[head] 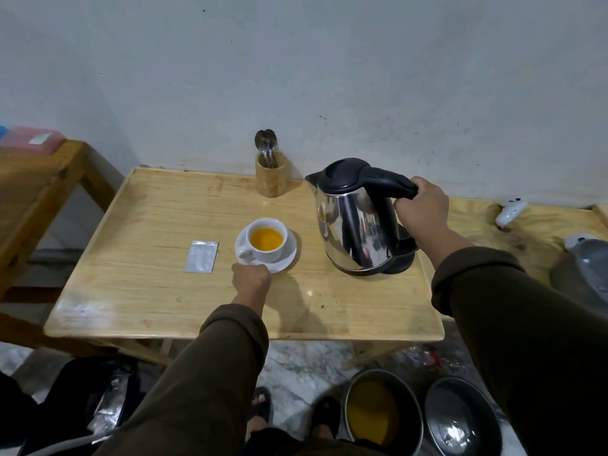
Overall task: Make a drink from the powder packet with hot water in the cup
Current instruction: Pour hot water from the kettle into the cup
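Observation:
A white cup point(267, 253) holding orange liquid stands on a white saucer point(289, 255) in the middle of the wooden table point(148, 291). My left hand point(251, 279) pinches the saucer's near rim. A silver powder packet point(201, 256) lies flat to the left of the saucer. The steel kettle point(353, 225) with a black lid sits on its black base at the right, spout pointing left. My right hand point(422, 209) is closed around the kettle's black handle.
A wooden holder with spoons point(271, 174) stands at the back by the wall. Another wooden table point(39, 179) with a pink box is at the left. Two round pots point(385, 409) and my feet are on the floor below; a white controller point(510, 212) lies at the right.

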